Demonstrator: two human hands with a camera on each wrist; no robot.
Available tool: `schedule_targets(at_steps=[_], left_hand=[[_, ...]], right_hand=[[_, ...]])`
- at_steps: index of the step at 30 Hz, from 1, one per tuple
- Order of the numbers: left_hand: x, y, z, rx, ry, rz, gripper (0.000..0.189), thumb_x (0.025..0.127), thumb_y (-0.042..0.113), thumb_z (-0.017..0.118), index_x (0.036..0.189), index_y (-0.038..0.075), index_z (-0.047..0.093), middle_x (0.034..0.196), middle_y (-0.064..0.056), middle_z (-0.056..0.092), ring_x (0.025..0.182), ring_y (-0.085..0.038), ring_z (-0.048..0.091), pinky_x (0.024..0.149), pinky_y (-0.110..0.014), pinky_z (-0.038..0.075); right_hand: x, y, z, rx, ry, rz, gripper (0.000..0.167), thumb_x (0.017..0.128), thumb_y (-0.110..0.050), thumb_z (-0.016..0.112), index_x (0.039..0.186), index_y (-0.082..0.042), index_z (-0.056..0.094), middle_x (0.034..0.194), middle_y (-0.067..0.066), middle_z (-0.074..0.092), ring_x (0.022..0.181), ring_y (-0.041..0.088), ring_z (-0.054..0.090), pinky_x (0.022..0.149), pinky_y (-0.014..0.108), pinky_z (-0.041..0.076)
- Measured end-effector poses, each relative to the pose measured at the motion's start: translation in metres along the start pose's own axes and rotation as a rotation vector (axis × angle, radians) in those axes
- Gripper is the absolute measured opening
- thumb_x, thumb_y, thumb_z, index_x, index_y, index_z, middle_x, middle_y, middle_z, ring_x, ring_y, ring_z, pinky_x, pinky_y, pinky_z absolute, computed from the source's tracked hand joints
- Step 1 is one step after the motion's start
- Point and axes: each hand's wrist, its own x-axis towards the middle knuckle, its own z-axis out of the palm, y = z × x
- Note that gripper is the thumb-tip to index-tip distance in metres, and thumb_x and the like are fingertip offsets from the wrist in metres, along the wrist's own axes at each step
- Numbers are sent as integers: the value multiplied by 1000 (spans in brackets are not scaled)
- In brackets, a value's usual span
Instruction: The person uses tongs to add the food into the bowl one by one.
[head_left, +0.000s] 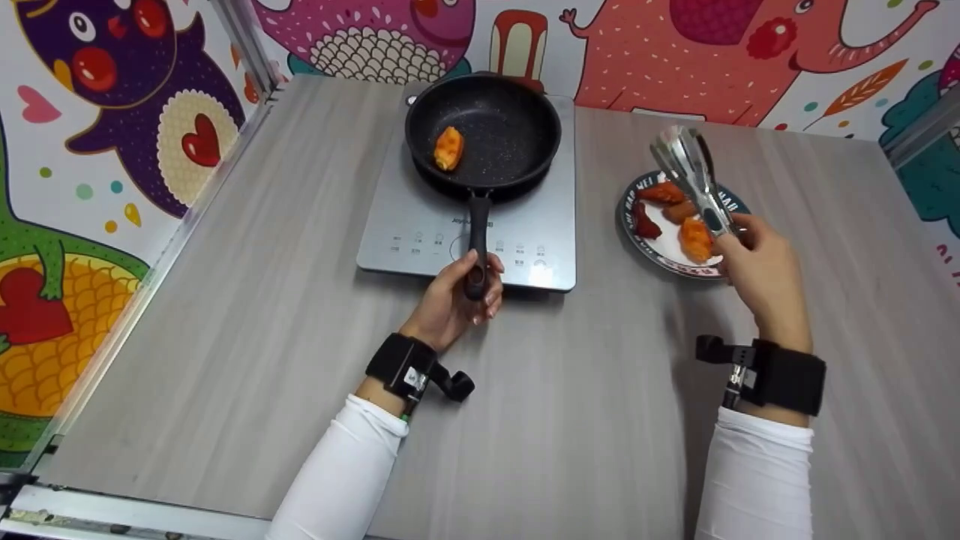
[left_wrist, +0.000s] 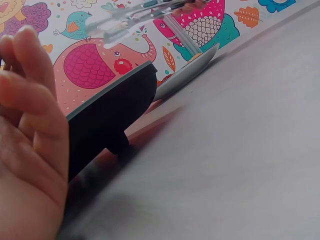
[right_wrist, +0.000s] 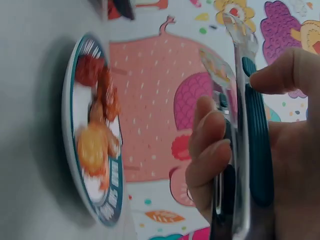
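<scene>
In the head view, the left hand (head_left: 448, 304) grips the long black handle (head_left: 478, 225) of a round black frying pan (head_left: 514, 142). The pan sits on a flat silver cooker (head_left: 401, 217) on the grey table (head_left: 585, 420). One bumpy orange food piece (head_left: 448, 150) lies in the pan. The right hand (head_left: 766, 274) holds shiny metal tongs (head_left: 694, 169) over a round white plate with a dark rim (head_left: 628, 214), which carries red, orange and brown food.

In the left wrist view, the cooker's black side is past the left hand.

In the right wrist view, thumb and fingers pinch the tongs, whose tips are apart.
</scene>
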Motion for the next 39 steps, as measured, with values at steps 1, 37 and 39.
schedule_targets(at_steps=[1,37,39], left_hand=[[0,0,0,3,0,1,37,91,42,43,99,7,50,64,-3,49,56,-16,48,41,-22,32],[0,0,1,4,-21,20,34,93,38,39,99,6,50,64,-3,49,56,-16,48,40,-22,31],[0,0,1,6,-18,16,35,93,39,39,99,6,50,64,-3,49,56,-16,47,41,-23,30]], right_hand=[[0,1,-1,-37,2,-6,52,87,-36,43,133,-11,41,101,10,54,74,19,50,57,27,40],[3,23,-5,-210,-219,-13,56,88,-36,45,133,-3,38,77,11,61,61,18,55,57,30,38],[3,24,-5,-208,-246,-4,57,88,-34,45,134,-2,36,78,11,61,63,18,55,56,30,38]])
